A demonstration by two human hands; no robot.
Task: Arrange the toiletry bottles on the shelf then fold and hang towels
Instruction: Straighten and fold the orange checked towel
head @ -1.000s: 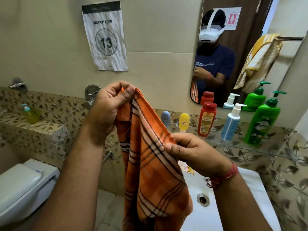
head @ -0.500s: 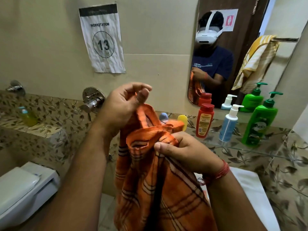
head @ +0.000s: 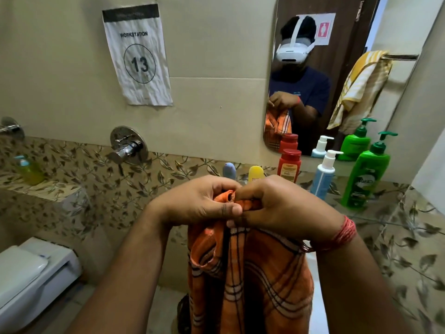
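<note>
An orange plaid towel (head: 250, 280) hangs folded lengthwise in front of me. My left hand (head: 199, 201) and my right hand (head: 277, 206) meet at its top edge, both pinching the bunched cloth, fingertips touching. Behind them on the glass shelf (head: 337, 203) stand a row of bottles: a small grey-blue one (head: 229, 169), a yellow one (head: 255, 173), a red one (head: 289, 165), a white-and-blue pump bottle (head: 323, 175) and a green pump bottle (head: 366, 172). The towel covers most of the white sink below.
A mirror (head: 337, 75) above the shelf reflects a yellow striped towel (head: 361, 88) on a rail. A wall tap (head: 127, 147) sits left of the shelf, a toilet (head: 29, 278) at lower left, and a yellow-green bottle (head: 30, 169) on the tiled ledge.
My hands, apart on the raised towel a second ago, have come together and dropped lower, doubling the towel's top edge over. The view has tilted down slightly.
</note>
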